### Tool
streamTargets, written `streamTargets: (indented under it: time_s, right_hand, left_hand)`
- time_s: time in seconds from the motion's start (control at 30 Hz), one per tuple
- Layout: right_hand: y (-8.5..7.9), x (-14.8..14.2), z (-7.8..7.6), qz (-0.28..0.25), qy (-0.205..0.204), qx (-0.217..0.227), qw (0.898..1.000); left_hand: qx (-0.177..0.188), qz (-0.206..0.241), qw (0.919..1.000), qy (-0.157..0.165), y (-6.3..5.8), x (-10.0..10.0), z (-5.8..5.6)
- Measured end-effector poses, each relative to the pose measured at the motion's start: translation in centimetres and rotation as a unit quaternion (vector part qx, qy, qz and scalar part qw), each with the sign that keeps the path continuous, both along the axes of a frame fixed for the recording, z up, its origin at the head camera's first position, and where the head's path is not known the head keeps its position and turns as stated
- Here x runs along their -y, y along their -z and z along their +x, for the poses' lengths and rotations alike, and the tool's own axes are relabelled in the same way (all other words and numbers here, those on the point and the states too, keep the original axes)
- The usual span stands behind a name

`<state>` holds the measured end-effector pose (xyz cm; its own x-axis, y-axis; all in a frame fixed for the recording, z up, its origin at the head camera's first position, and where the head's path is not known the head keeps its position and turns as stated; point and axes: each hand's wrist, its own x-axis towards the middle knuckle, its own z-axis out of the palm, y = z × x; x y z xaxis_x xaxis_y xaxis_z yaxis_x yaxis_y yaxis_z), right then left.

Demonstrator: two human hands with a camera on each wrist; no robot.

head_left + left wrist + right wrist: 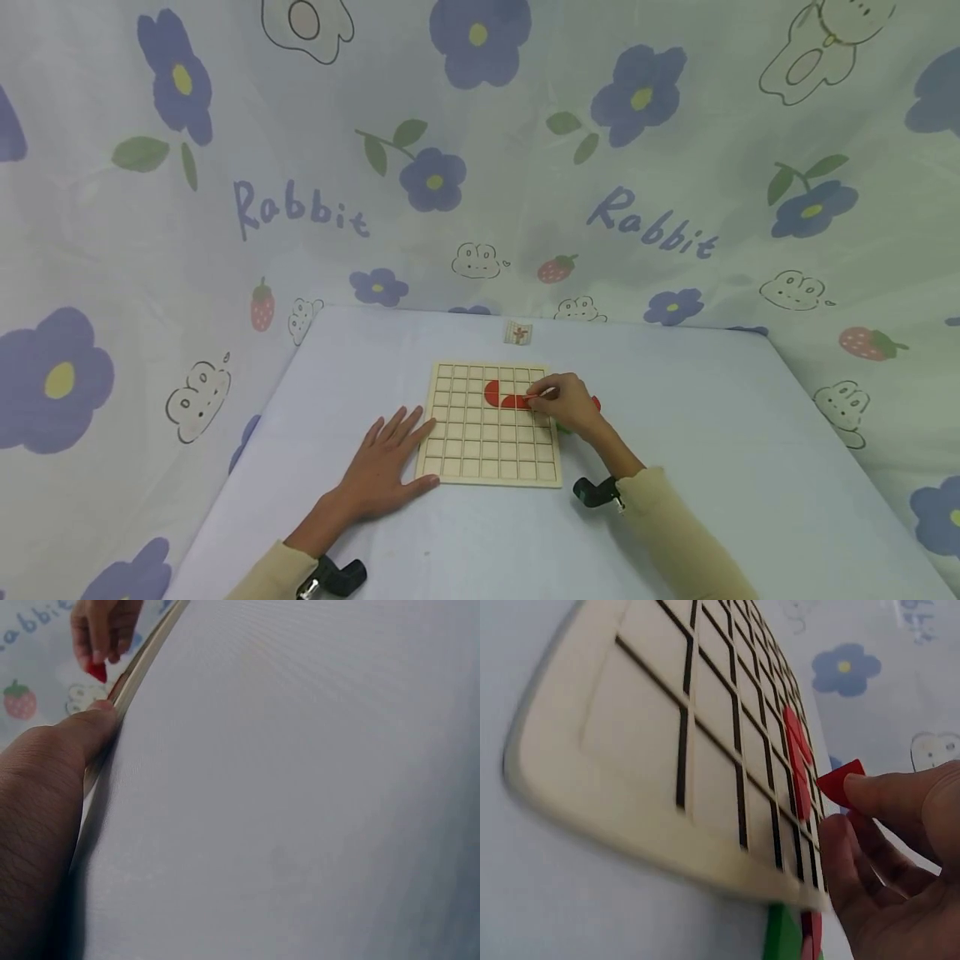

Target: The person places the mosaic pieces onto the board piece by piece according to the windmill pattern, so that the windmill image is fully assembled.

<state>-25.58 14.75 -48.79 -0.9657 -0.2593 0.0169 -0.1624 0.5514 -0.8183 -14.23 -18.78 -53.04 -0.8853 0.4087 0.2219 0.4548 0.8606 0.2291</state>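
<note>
A square wooden grid board (487, 454) lies on the white table, with several red pieces (492, 393) set in its upper cells. My right hand (562, 402) is over the board's right side and pinches a small red piece (841, 784) with a curved edge between thumb and fingers. In the right wrist view this piece shows just above the grid, close to the red pieces in the cells. My left hand (382, 467) lies with spread fingers at the board's left edge, its thumb (94, 724) touching the lower left corner.
Green pieces (781, 934) and further red pieces (596, 403) lie beside the board's right edge, partly hidden by the right hand. A small patterned card (518, 333) lies behind the board. A printed curtain (480, 167) rises along the table's back and sides.
</note>
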Motion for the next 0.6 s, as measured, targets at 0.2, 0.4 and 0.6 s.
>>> streamTargets:
  time_s: [0.2, 0.4, 0.6]
  right_hand:
    - [0.1, 2.5, 0.3, 0.009, -0.04, -0.014, 0.999]
    - [0.7, 4.2, 0.8, 0.045, -0.065, -0.055, 0.995]
    - [1.2, 5.1, 1.3, 0.076, -0.062, -0.103, 0.99]
  left_hand:
    - [-0.005, -0.004, 1.0, -0.002, 0.2, 0.0, -0.1]
    - [-0.007, 0.001, 1.0, 0.0, 0.2, 0.0, -0.1]
    - [-0.014, 0.002, 0.9999, 0.0, 0.3, 0.1, -0.1]
